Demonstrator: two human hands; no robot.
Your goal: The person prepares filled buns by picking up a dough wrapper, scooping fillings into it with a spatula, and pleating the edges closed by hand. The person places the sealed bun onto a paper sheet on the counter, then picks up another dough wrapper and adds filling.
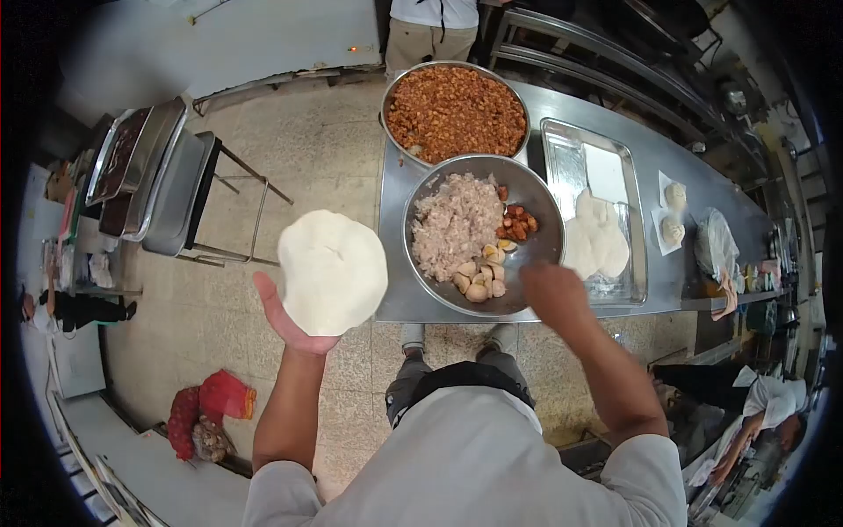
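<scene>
A flat round of pale dough (334, 270) lies on my left hand (290, 323), whose palm is under it and whose thumb shows at the left edge. My right hand (555, 297) is closed at the lower right rim of a metal bowl (537, 206); its fingertips point into the bowl, and anything between them is hidden. In the bowl are minced meat (455, 220), reddish-brown chunks (518, 223) and several pale, halved round pieces (480, 283). Beside my right hand, overlapping dough rounds (597, 241) lie in a metal tray (639, 211).
A large bowl of reddish filling (457, 112) stands behind on the steel table (395, 290). Two small dough pieces on paper (673, 233) and a plastic bag (717, 241) are to the right. One person (432, 35) stands across; others are at the sides.
</scene>
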